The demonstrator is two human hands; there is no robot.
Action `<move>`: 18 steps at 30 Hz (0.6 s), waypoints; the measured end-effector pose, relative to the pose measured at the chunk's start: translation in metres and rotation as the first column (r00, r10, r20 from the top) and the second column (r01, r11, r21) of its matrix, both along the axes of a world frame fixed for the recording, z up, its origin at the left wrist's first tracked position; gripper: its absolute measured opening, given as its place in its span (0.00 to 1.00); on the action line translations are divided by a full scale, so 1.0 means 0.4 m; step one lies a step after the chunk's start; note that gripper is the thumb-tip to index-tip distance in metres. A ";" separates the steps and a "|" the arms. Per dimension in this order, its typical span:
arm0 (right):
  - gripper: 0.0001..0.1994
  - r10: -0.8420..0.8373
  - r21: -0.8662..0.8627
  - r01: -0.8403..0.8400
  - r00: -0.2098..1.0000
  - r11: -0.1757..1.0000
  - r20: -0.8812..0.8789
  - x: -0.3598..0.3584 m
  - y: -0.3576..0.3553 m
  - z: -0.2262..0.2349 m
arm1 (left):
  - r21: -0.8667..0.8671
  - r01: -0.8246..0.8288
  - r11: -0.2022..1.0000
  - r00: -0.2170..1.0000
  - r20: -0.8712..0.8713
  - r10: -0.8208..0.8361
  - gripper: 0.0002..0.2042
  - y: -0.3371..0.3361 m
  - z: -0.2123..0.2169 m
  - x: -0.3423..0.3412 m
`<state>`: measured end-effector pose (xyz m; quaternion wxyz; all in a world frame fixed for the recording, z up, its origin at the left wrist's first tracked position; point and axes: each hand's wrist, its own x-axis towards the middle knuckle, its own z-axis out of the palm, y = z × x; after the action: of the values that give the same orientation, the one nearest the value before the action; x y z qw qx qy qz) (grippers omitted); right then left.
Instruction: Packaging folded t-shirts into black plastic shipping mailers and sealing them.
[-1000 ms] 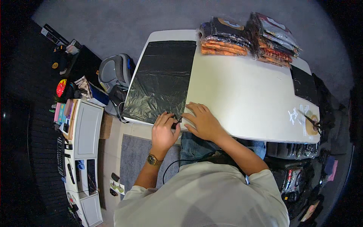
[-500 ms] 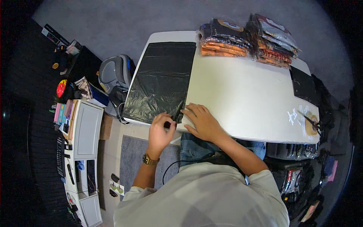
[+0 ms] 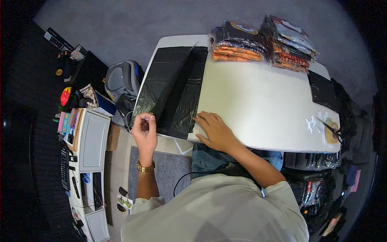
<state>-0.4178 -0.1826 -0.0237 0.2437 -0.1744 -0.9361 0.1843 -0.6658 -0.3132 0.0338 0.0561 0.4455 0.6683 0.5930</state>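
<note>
A black plastic sheet or bag (image 3: 189,92) lies on the left part of the white table (image 3: 258,105). Its upper layer is lifted and folded over toward the left, with a raised fold running from the far edge to the near one. My left hand (image 3: 145,135), wearing a gold watch, is closed in a pinch on the plastic's near left corner. Flat on the table, my right hand (image 3: 216,132) has its fingers spread, the fingertips at the plastic's lower right edge.
Two stacks of folded clothes in clear bags, one orange and black (image 3: 238,42) and one with grey on top (image 3: 290,44), stand at the far edge. Scissors (image 3: 333,130), a tape roll (image 3: 331,139), white strips (image 3: 311,123) and a black packet (image 3: 322,90) lie right.
My left hand has moved left from beside the right hand, drawing the plastic's upper layer with it into a fold. My right hand has stayed in place.
</note>
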 end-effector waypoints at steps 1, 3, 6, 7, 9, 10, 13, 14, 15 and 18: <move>0.30 -0.001 0.001 0.001 1.000 1.000 0.000 0.001 0.000 0.001 | 0.012 0.006 1.000 1.000 0.009 -0.006 0.04 0.000 0.003 0.003; 0.29 0.007 -0.021 -0.007 1.000 1.000 -0.019 0.003 0.001 0.002 | 0.025 0.014 1.000 1.000 0.018 -0.014 0.04 -0.002 0.016 0.015; 0.29 -0.003 -0.028 0.002 1.000 1.000 -0.031 0.004 -0.001 0.001 | 0.014 0.042 0.999 0.999 0.029 -0.042 0.04 -0.003 0.030 0.045; 0.29 -0.003 -0.028 0.002 0.999 1.000 -0.032 0.004 -0.001 0.001 | -0.007 0.052 0.999 0.998 0.021 -0.052 0.03 -0.004 0.030 0.050; 0.29 0.001 -0.016 -0.001 0.999 1.000 -0.032 0.004 0.001 0.001 | -0.027 0.063 0.998 0.998 0.014 -0.062 0.02 -0.002 0.028 0.064; 0.29 0.000 -0.016 -0.001 0.999 1.000 -0.032 0.004 0.001 0.002 | -0.048 0.088 0.995 0.996 0.024 -0.087 0.03 0.000 0.025 0.074; 0.28 0.002 -0.021 -0.002 1.000 1.000 -0.026 0.004 0.001 0.005 | -0.092 0.152 0.984 0.987 0.073 -0.146 0.05 0.010 0.005 0.101; 0.29 0.008 -0.030 -0.008 1.000 1.000 -0.003 0.004 0.001 0.005 | -0.091 0.151 0.984 0.987 0.072 -0.145 0.05 0.012 -0.007 0.109; 0.30 0.011 -0.039 -0.010 1.000 0.999 0.023 0.006 0.002 0.004 | -0.137 0.189 0.972 0.982 0.036 -0.185 0.05 0.016 -0.014 0.121; 0.31 0.021 -0.045 -0.020 1.000 0.999 0.019 0.009 0.004 0.003 | -0.215 0.261 0.941 0.963 -0.005 -0.268 0.05 0.023 -0.028 0.156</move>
<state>-0.4143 -0.1810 -0.0225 0.2287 -0.1719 -0.9357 0.2063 -0.6035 -0.3041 0.0226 0.1711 0.5326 0.6629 0.4976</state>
